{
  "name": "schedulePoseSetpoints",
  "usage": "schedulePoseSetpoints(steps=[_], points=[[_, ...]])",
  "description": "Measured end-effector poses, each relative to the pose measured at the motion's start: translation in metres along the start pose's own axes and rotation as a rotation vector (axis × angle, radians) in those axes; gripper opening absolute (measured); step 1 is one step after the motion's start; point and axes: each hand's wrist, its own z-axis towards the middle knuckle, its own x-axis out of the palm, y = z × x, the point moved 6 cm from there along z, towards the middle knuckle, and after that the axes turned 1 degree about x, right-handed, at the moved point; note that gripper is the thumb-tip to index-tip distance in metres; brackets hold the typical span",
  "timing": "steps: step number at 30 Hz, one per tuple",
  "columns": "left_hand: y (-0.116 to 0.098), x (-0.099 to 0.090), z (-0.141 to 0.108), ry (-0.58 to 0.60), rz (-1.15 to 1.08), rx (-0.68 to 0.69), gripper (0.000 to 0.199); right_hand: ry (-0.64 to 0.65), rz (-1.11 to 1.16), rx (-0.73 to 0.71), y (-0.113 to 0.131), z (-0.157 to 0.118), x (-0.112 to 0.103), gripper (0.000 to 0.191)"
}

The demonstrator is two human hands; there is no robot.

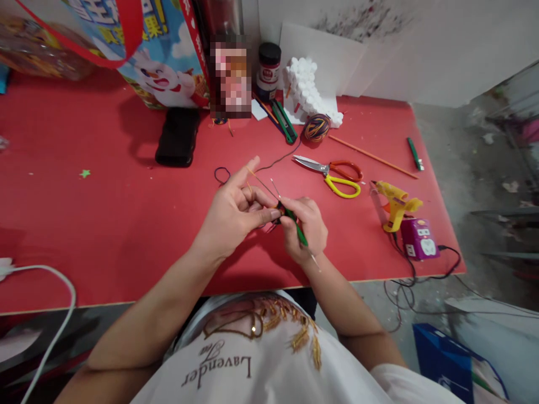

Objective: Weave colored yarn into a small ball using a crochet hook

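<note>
My right hand (310, 223) grips a crochet hook (300, 232) by its green handle, and the thin metal tip points up and away from me. Between thumb and fingers, my left hand (225, 219) pinches a small dark piece of crochet work (275, 213), mostly hidden by the fingers. Its index finger is stretched out with yarn passing over it. A dark strand (281, 160) runs across the table to a multicoloured ball of yarn (316, 128). Both hands meet at the work, just above the red table (126, 241).
Scissors (332, 175) with orange and yellow handles lie to the right. Beyond them are a yellow glue gun (394, 205), a purple power socket (420, 238) with cables and an orange stick (373, 156). Farther back are a phone (177, 137), a green cutter (284, 122) and a jar (268, 73).
</note>
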Motion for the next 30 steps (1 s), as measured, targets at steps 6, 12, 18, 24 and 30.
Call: schedulePoseSetpoints(steps=[6, 12, 18, 24, 30], points=[[-0.009, -0.001, -0.001, 0.042, 0.046, -0.013, 0.123, 0.000, 0.282, 0.133, -0.010, 0.003, -0.007, 0.019], [-0.005, -0.003, -0.003, -0.010, 0.064, 0.006, 0.126, 0.036, -0.116, 0.002, 0.002, 0.002, -0.001, 0.024], [-0.001, 0.004, -0.001, 0.154, -0.075, -0.131, 0.114, -0.124, 0.271, 0.167, -0.003, -0.008, -0.006, 0.029], [-0.015, 0.007, -0.005, 0.245, 0.102, -0.128, 0.103, -0.023, 1.015, 0.689, -0.030, -0.015, 0.015, 0.036], [-0.024, 0.018, -0.013, 0.331, 0.265, -0.129, 0.103, 0.165, 1.312, 0.679, -0.029, -0.004, 0.007, 0.025]])
